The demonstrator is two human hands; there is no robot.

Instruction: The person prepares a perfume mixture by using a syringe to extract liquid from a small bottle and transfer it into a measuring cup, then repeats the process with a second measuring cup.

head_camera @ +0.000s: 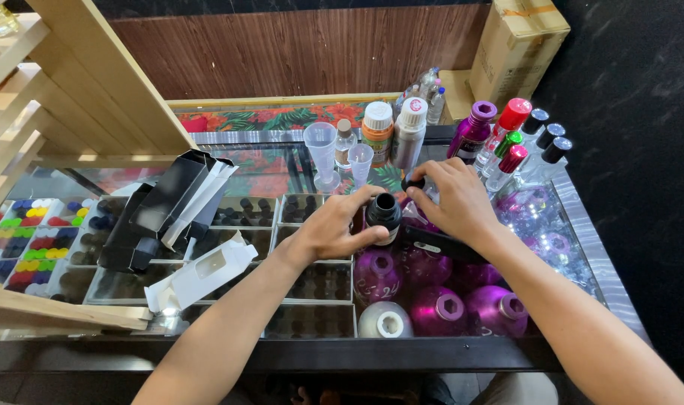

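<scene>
Head cam only here. The left hand (330, 229) had its fingers wrapped around a small dark bottle (384, 216), upright and open-mouthed, near the middle of the glass counter (582, 225). The right hand (454, 199) sat just beside it on the right, fingertips pinching a small black cap (413, 182) slightly above and behind the mouth. Purple flasks (439, 307) crowded the front edge, black cartons (162, 206) lay left, and a wood-panelled wall stood behind.

Head view, steeply down, close over counter (582, 225)
</scene>
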